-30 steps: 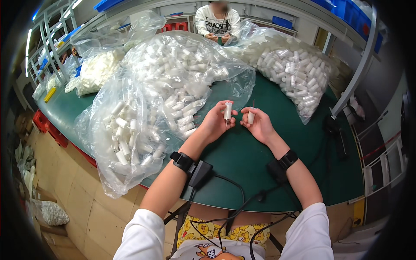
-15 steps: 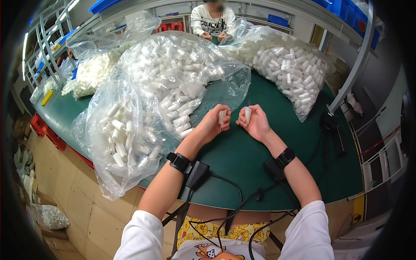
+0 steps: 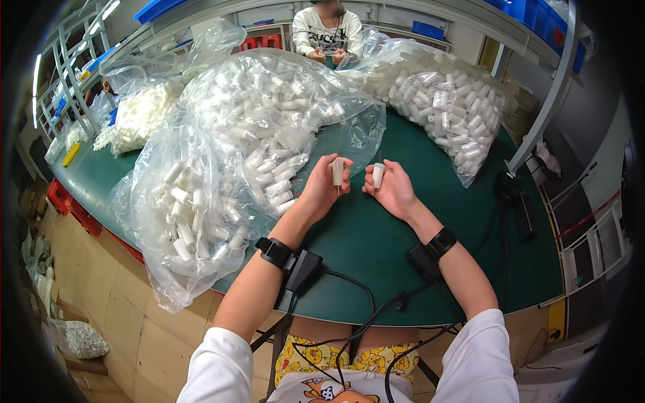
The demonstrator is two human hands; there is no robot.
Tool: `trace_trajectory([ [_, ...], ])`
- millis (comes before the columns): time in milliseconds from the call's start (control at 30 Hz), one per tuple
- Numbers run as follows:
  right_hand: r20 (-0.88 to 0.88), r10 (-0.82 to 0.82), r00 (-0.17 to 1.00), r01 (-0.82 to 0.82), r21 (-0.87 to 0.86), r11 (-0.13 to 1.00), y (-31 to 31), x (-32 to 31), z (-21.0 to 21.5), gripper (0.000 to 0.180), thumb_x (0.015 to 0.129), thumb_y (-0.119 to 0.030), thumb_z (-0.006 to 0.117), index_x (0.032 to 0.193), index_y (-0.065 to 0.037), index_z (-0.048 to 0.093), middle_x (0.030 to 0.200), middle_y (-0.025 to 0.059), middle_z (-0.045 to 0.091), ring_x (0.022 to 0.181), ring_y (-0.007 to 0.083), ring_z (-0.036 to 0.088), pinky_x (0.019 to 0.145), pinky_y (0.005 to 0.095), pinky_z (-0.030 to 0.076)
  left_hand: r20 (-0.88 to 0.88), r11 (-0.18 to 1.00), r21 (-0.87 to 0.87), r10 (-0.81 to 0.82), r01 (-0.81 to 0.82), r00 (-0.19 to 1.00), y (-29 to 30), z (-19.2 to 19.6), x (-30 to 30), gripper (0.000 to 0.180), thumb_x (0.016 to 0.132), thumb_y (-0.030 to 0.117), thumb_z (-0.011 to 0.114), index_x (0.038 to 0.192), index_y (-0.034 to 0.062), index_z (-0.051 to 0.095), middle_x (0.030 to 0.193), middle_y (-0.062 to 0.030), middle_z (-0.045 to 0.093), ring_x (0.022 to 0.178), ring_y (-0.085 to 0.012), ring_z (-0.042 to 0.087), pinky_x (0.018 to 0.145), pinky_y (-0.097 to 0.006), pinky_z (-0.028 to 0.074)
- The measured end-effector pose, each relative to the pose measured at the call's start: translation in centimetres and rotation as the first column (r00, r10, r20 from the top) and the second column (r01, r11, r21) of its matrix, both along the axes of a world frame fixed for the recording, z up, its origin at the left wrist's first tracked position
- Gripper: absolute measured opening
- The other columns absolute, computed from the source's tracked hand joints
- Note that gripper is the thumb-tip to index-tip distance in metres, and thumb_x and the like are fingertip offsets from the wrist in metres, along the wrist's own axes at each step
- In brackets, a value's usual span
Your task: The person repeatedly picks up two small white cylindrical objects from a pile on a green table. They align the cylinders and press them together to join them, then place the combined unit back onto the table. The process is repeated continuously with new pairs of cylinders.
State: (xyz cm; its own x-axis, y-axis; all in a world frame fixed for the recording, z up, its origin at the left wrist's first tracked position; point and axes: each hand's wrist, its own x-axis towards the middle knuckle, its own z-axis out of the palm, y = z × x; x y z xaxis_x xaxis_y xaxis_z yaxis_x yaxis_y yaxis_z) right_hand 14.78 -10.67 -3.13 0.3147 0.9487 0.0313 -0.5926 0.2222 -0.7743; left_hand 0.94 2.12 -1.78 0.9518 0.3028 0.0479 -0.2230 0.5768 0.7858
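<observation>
Both my hands are raised over the green tabletop (image 3: 376, 262), a short gap apart. Between its thumb and fingers, my left hand (image 3: 324, 183) grips a small white cylinder (image 3: 337, 172), with a thin wire or pin showing below it. My right hand (image 3: 392, 188) is closed on a second white cylinder (image 3: 378, 176), tilted slightly, and a thin reddish wire rises from its top. Close by my left hand lies a big clear plastic bag (image 3: 262, 114) full of similar white cylinders, some spilling toward its open edge.
Another filled bag (image 3: 457, 107) sits at the far right, and a nearer clear bag (image 3: 195, 215) bulges at the left table edge. Black cables (image 3: 366, 329) run from my wrist straps across my lap. Across the table sits a person (image 3: 328, 33). A grey post (image 3: 547, 101) stands at right.
My left hand has turned, so its white cylinder shows more fully. The cylinder in my right hand has tilted and moved slightly left. The person opposite has shifted their hands a little.
</observation>
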Motion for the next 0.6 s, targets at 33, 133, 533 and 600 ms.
trace_trajectory([
  [33, 0.007, -0.009, 1.0, 0.009, -0.005, 1.0, 0.0, -0.3, 0.3, 0.035, 0.09, -0.028, 0.034, 0.095, 0.002, 0.049, 0.075, 0.0092, 0.051, 0.07, 0.0199, 0.05, 0.079, 0.0341, 0.042, 0.002, 1.0, 0.0, -0.002, 0.002, 1.0, 0.1, -0.1, 0.0, 0.025, 0.09, 0.032, 0.042, 0.091, 0.008, 0.05, 0.071, 0.0005, 0.046, 0.064, -0.0127, 0.045, 0.067, -0.026, 0.038],
  [133, 0.046, -0.005, 0.999, 0.004, 0.014, 1.0, 0.2, -0.1, -0.1, 0.037, 0.09, -0.028, 0.035, 0.099, 0.005, 0.05, 0.083, 0.012, 0.055, 0.08, 0.0227, 0.054, 0.084, 0.0363, 0.043, -0.028, 1.0, 0.018, 0.017, -0.017, 0.999, -0.1, 0.0, 0.1, 0.024, 0.09, 0.032, 0.043, 0.095, 0.0089, 0.049, 0.078, -0.0008, 0.05, 0.071, -0.0137, 0.049, 0.073, -0.027, 0.041],
  [533, -0.034, 0.025, 0.999, -0.024, 0.005, 1.0, -0.2, 0.0, 0.3, 0.032, 0.089, -0.033, 0.035, 0.083, -0.004, 0.048, 0.069, 0.0082, 0.049, 0.058, 0.0184, 0.046, 0.069, 0.0316, 0.041, -0.032, 0.998, -0.062, -0.018, 0.016, 0.999, -0.3, 0.4, -0.2, 0.019, 0.09, 0.032, 0.042, 0.092, 0.0129, 0.043, 0.065, 0.0003, 0.042, 0.053, -0.0113, 0.038, 0.055, -0.025, 0.034],
  [600, 0.017, 0.019, 1.0, -0.019, -0.017, 1.0, -0.2, -0.1, 0.2, 0.033, 0.089, -0.034, 0.034, 0.082, -0.005, 0.047, 0.066, 0.0065, 0.046, 0.055, 0.0165, 0.041, 0.066, 0.0311, 0.038, -0.028, 0.997, -0.072, -0.039, 0.037, 0.999, -0.2, 0.3, -0.2, 0.019, 0.09, 0.032, 0.04, 0.093, 0.0132, 0.043, 0.062, 0.0004, 0.039, 0.05, -0.0109, 0.034, 0.053, -0.025, 0.032],
])
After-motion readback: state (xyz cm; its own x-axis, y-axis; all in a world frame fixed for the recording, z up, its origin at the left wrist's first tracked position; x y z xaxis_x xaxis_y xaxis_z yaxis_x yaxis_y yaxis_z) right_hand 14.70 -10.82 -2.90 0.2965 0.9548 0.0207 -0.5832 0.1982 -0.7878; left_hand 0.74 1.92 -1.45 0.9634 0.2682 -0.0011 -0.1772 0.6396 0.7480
